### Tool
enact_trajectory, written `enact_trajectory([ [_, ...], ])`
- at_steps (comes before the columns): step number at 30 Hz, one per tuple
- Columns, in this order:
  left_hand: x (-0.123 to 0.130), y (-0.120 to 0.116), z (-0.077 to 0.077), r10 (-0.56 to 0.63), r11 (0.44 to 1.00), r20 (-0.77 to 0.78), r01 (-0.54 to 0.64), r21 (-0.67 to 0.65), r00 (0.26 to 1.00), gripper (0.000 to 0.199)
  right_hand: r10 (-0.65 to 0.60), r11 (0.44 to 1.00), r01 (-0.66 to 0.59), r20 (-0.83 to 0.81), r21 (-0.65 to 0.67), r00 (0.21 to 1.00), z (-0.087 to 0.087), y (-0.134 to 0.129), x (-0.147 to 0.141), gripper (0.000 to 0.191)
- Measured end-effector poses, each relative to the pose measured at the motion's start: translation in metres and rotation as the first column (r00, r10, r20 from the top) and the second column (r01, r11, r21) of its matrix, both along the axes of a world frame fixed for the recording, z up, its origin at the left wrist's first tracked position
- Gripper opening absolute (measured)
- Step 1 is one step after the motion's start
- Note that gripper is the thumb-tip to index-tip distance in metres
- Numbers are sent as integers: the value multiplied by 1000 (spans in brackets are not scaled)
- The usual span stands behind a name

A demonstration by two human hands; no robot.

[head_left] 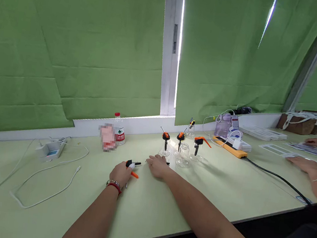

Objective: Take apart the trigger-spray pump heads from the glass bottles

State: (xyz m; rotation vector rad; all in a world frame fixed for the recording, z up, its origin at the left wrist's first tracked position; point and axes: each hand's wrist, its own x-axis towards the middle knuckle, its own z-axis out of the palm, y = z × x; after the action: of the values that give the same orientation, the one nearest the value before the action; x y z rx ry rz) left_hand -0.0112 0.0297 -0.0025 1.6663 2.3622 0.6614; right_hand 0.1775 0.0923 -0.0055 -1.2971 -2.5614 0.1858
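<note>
My left hand [121, 174] is closed around a black-and-orange lid [129, 163] with a white part on it. An orange lever and a thin metal end stick out past the fingers. To its right, my right hand [157, 166] lies palm down low on the table, fingers bent over something hidden. A small black piece [168, 163] shows just beyond that hand. Behind it stand clear glass jars with black-and-orange tops: one jar [164, 153], another with its top [181, 137], and one with a long orange lever [195, 157]. An open glass jar [182, 160] stands in front of them.
A water bottle [120, 135] stands at the back beside a blurred pink item [108, 137]. White cables [49, 196] and a white charger [50, 150] lie left. On the right are an orange power strip [231, 148], a purple bottle [223, 126] and a co-worker's hands [303, 165] over papers.
</note>
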Motion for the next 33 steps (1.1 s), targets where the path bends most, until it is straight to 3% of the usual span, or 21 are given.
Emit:
enact_trajectory([
  [5, -1, 0, -2, -12, 1000, -12, 12, 1, 1000, 44, 22, 1000, -20, 104, -20, 994, -1, 0, -8, 31],
  [17, -2, 0, -3, -30, 999, -6, 30, 19, 1000, 44, -15, 997, 28, 160, -76, 987, 3, 11, -11, 37],
  [27, -1, -1, -2, -27, 1000, 6, 27, 10, 1000, 41, 49, 984, -28, 112, -177, 992, 15, 5, 1, 44],
  [33, 0, -1, -2, -33, 999, 14, 33, 3, 999, 38, 46, 986, -32, 80, -166, 996, 10, -6, 13, 46],
])
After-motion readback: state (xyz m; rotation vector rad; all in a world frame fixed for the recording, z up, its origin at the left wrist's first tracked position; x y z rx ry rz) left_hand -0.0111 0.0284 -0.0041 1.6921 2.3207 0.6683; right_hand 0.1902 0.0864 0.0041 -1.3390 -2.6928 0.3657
